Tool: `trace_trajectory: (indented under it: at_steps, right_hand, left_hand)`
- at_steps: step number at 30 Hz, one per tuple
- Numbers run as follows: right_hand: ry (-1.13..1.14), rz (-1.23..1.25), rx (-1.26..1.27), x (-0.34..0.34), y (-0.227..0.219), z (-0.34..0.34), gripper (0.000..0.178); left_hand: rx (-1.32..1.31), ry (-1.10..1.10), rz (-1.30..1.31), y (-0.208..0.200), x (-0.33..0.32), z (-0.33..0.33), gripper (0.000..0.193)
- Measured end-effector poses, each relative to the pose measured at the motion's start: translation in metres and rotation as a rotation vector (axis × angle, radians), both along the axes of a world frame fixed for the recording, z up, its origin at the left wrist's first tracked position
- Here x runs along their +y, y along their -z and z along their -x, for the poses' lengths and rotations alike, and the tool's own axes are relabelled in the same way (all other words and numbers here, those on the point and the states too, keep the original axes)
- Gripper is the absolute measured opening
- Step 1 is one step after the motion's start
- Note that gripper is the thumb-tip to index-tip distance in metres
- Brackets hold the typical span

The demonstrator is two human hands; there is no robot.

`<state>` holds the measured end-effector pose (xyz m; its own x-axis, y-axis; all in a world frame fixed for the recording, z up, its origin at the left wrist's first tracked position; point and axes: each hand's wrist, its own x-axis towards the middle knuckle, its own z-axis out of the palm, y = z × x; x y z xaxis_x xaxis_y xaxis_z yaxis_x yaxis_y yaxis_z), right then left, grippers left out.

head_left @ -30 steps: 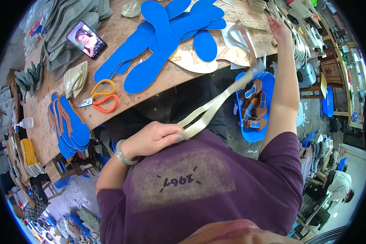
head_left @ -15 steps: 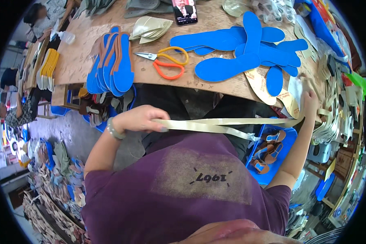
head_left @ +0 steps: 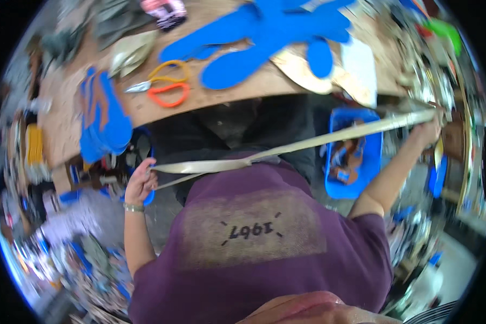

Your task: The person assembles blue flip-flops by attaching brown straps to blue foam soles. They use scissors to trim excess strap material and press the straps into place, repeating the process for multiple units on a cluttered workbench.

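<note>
A long cream strip stretches slantwise in front of my body. One end is pinched in my left hand, out at the left below the table edge. Near the strip's middle it doubles, and a thinner tail runs back toward the left hand. At the far right my right hand is closed round the other end, beside a pile of strips; its fingers are blurred. On the table lie scissors with yellow and orange handles, blue insoles heaped together, and a stack of blue insoles with brown straps.
Below the table at the right sits a blue bin with brown sandals. Pale insole pieces overhang the table edge. Folded cream pieces and a phone lie farther back. Yellow-edged pieces are stacked at the left.
My hands have moved farther apart, the left outward and the right farther right, drawing the strip out longer. The view has shifted, so the table items appear farther left and higher.
</note>
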<state>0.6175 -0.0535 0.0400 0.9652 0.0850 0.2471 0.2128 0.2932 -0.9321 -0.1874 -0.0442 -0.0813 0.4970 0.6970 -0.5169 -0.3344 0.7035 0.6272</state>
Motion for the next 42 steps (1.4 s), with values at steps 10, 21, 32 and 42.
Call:
trace_trajectory:
  at_steps: [10,21,32,42]
  right_hand:
    - [-0.422,-0.256,-0.335,-0.123,-0.027,0.082,0.027]
    - [-0.801,0.151,-0.318,-0.027,-0.044,0.253,0.027]
    - [-0.659,0.118,-0.152,-0.045,-0.041,0.127,0.021]
    - [-0.654,0.248,-0.378,-0.026,-0.167,0.126,0.029]
  left_hand:
    - [0.351,-0.718,0.498,0.147,-0.001,0.174,0.042]
    - [0.274,0.443,-0.8,-0.085,0.043,-0.213,0.063]
    - [0.024,0.934,-0.989,-0.044,0.048,-0.37,0.025]
    - [-0.271,1.446,-1.272,-0.025,-0.001,-0.438,0.029]
